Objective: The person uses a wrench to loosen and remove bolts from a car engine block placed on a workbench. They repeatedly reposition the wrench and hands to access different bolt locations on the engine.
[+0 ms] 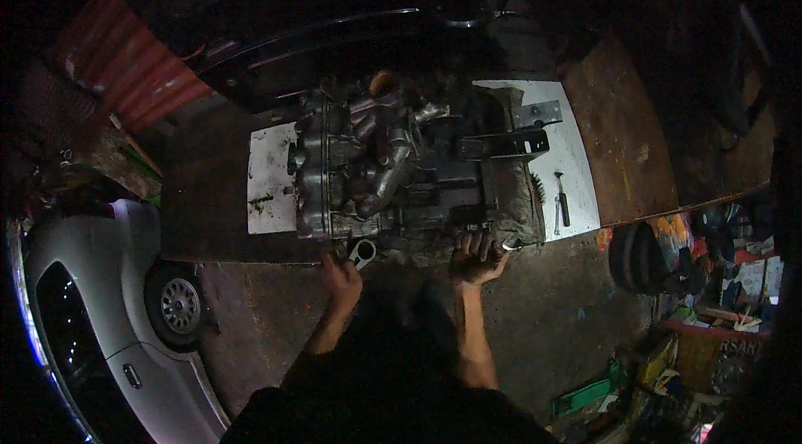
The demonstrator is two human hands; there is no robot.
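Note:
A dark, greasy engine point(418, 168) lies across the bench in front of me, with a curved pipe point(391, 172) and a round rusty opening point(383, 86) on top. My left hand point(340, 279) is closed at its near left corner, beside a metal ring-shaped part point(363, 253); whatever is in the fingers is hidden. At the near right corner, my right hand point(474, 262) has its blackened fingers curled against the engine's edge and the thumb stretched to the right. A small shiny piece point(511, 247) shows by that thumb; I cannot tell whether it is touched.
White sheets point(274, 181) lie partly under the engine. A dark-handled tool point(564, 208) and a brush point(537, 187) lie on the right one. A metal bracket point(505, 145) juts from the engine. A silver car point(125, 310) stands left; tyres point(632, 258) and clutter lie right.

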